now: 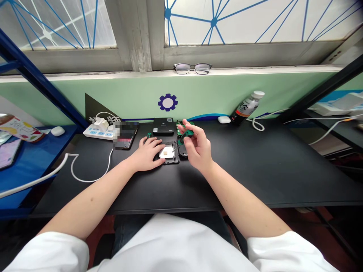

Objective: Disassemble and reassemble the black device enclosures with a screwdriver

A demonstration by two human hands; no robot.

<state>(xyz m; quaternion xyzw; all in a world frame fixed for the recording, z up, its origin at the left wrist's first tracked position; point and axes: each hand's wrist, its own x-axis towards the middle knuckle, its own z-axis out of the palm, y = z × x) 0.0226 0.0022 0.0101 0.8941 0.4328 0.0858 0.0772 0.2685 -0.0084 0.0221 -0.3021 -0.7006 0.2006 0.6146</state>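
Observation:
My right hand (200, 147) pinches a screwdriver (187, 134) by its green and black handle. Its thin shaft slants down to the left, toward the right side of an opened black device casing (175, 160). Inside that casing lies a silvery-white plate (168, 151) with a small tan square on it. My left hand (147, 154) rests with spread fingers on the casing's left side. A second green-handled tool (149, 135) pokes out behind the left fingers, mostly hidden. Beside the casing, partly under my right hand, are another black housing part (183, 152) and a green circuit board (179, 126).
A black box (163, 126) stands behind the casing. Left of it are a phone (131, 135), a white power strip (98, 133) and a white cable (85, 181). A bottle (246, 107) and white earbud case (224, 119) sit at the back right. Glasses (193, 68) rest on the sill.

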